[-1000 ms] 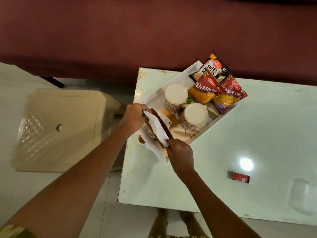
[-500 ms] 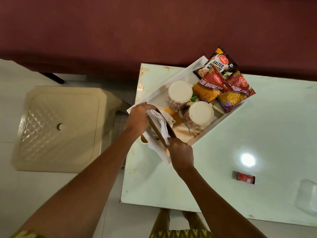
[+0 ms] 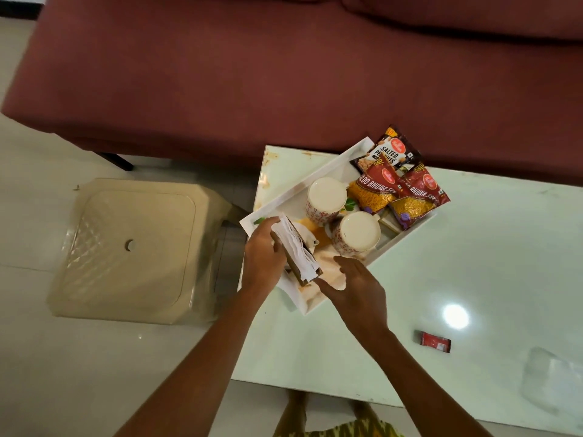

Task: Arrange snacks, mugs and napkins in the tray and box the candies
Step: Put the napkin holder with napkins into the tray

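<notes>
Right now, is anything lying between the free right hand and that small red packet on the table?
Nothing visible does. The right hand, open by the near corner of the tray, and the red packet have only bare glossy table between them. The left hand grips the napkin holder, off to the other side.

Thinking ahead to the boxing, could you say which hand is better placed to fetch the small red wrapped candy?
Probably the right hand: open, free, nearer the small red wrapped candy; the left hand grips the wooden napkin holder.
</notes>
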